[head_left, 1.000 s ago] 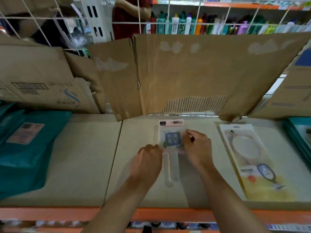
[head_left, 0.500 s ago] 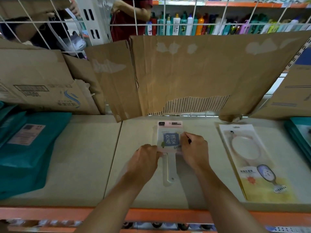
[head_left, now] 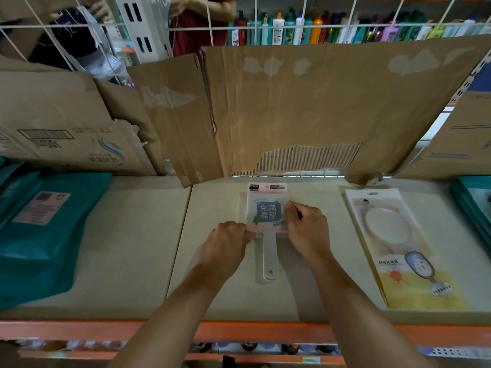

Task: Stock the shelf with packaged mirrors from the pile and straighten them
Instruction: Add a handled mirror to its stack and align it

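Torn cardboard sheets are propped against a white wire grid. A printed cardboard box is seen at the left, behind teal packages that are laid flat. Coloured bottles are lined up beyond the grid, where a person in red is partly seen.

Dim, even light – soft shadows; edges bowed, slightly blurred.
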